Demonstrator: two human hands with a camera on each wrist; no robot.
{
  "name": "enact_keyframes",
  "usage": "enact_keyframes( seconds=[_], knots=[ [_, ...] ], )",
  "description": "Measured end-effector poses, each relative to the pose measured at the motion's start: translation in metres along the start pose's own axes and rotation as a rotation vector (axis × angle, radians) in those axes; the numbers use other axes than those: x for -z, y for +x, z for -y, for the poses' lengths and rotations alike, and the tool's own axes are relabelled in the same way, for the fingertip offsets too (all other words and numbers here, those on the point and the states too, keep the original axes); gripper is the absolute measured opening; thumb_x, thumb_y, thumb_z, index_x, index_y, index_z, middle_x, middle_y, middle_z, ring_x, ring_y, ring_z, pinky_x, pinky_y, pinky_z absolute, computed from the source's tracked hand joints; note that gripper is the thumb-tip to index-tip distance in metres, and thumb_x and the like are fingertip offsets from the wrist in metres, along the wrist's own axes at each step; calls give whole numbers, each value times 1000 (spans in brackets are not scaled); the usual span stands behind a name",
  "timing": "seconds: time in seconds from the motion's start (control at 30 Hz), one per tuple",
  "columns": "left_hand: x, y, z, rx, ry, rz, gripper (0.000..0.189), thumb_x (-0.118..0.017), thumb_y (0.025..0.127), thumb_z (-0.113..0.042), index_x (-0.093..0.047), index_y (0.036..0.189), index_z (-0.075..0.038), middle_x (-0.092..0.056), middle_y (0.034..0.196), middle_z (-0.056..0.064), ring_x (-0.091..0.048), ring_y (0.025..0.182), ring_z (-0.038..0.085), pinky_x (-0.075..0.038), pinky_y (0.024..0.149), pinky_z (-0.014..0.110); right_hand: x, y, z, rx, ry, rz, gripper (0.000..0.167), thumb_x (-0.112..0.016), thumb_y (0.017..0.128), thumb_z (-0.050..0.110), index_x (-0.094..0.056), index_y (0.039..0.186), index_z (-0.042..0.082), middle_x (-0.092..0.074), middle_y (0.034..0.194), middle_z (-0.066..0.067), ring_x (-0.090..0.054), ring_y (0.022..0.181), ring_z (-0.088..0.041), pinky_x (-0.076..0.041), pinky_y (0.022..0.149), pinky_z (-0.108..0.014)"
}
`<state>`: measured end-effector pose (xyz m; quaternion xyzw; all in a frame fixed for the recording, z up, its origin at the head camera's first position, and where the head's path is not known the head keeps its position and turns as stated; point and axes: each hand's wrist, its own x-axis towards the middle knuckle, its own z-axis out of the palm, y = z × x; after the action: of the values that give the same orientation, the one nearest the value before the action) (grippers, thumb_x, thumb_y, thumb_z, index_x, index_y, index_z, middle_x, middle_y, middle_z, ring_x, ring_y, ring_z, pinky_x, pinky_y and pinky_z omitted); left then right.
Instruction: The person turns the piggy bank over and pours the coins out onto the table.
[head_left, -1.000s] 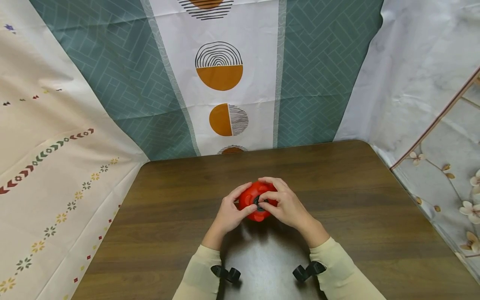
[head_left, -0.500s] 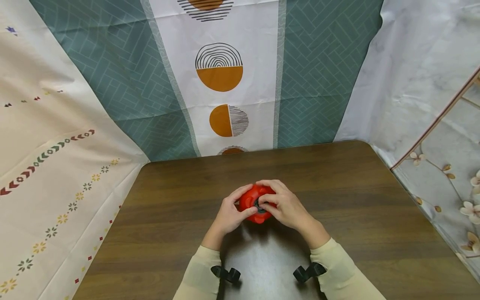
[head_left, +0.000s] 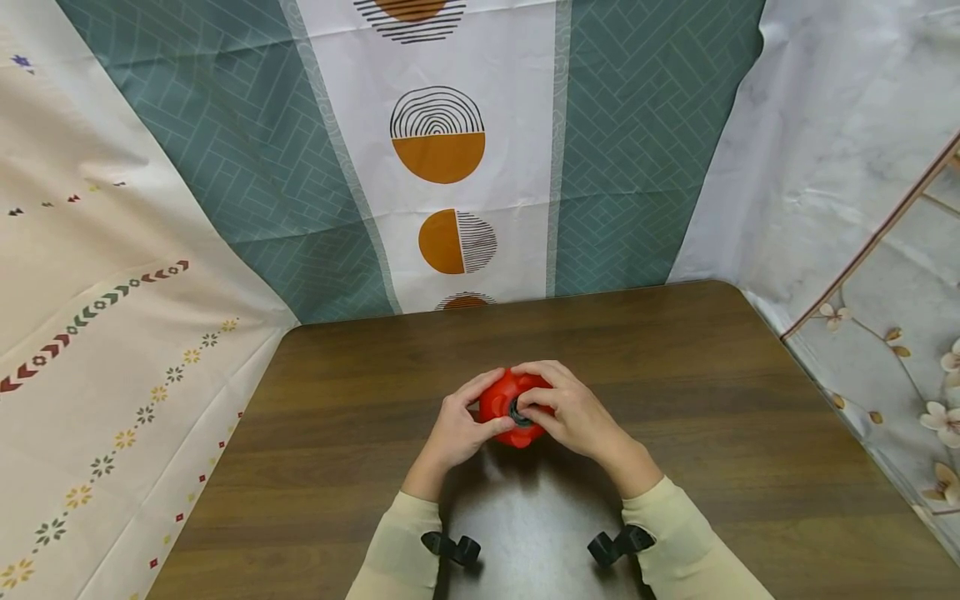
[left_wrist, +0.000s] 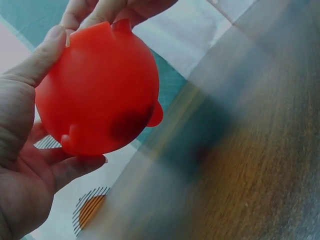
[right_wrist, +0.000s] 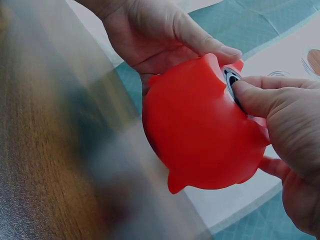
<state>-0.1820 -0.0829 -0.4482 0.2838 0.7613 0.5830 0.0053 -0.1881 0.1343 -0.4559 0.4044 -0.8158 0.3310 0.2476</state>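
A round, glossy red piggy bank with short nubs is held above the table between both hands. My left hand grips its left side, with the thumb near the dark plug and the other fingers around the far side. My right hand pinches at the round black-and-grey plug with thumb and index finger, while other fingers rest on the red body. In the left wrist view the smooth side of the piggy bank faces the camera. The fingertips partly hide the plug in the head view.
Brown wood-grain table lies beneath the hands. Patterned cloths hang behind and at both sides, including a green and white one at the back. A black wrist camera is strapped on each sleeve.
The piggy bank has shifted very slightly toward the body and its plug shows a little more. Both hands keep nearly the same hold.
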Motion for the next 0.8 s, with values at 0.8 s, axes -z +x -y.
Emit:
enact_keyframes(
  seconds=[0.8],
  knots=[
    [-2,-2,-5,18,-28,-110,63,-75,82,-3,-48,140,-2,-45,143,18,-62,96,31,-58,74,32,-19,-2,4,-231,252,-237,12,-84,73,8,-79,84,10,-58,129,-8,-45,124,-27,-48,95,-39]
  ],
)
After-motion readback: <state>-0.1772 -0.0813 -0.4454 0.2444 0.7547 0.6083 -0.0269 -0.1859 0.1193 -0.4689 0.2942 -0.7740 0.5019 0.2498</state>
